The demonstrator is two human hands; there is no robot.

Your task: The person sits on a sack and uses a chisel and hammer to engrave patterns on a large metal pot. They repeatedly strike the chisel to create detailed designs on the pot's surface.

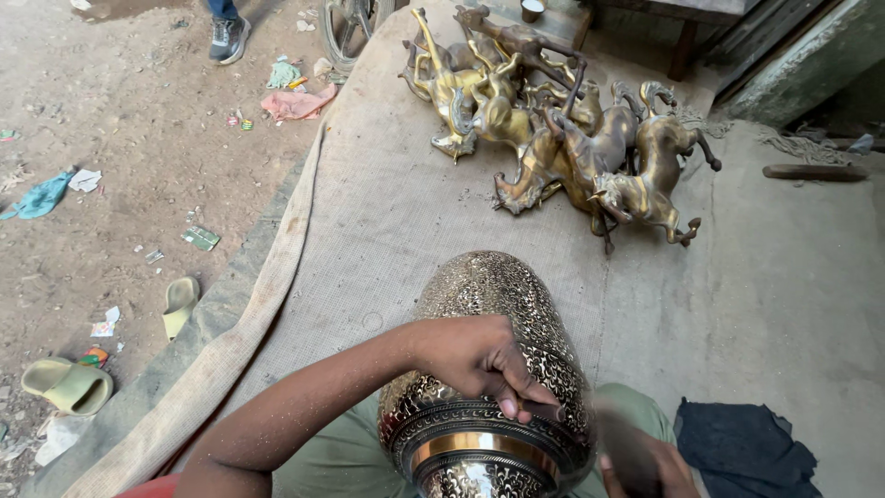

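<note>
Burlap mat (387, 212) | engraved brass vase (502, 304), glossy | left fingers (502, 383) pinch thin tool (544, 408) | right hand (645, 466) blurred, grip unclear

A vase (493, 369) is lying on the near part of a cloth-covered platform (387, 221), with a left hand (475, 355) resting on it. A pile of horse figures (562, 120) is sitting far behind it, sandals (69, 383) are lying on the ground at the left, and a folded cloth (742, 447) is lying at the near right.

Glossy engraved brass vase (498, 369), rough burlap (387, 221)
</note>
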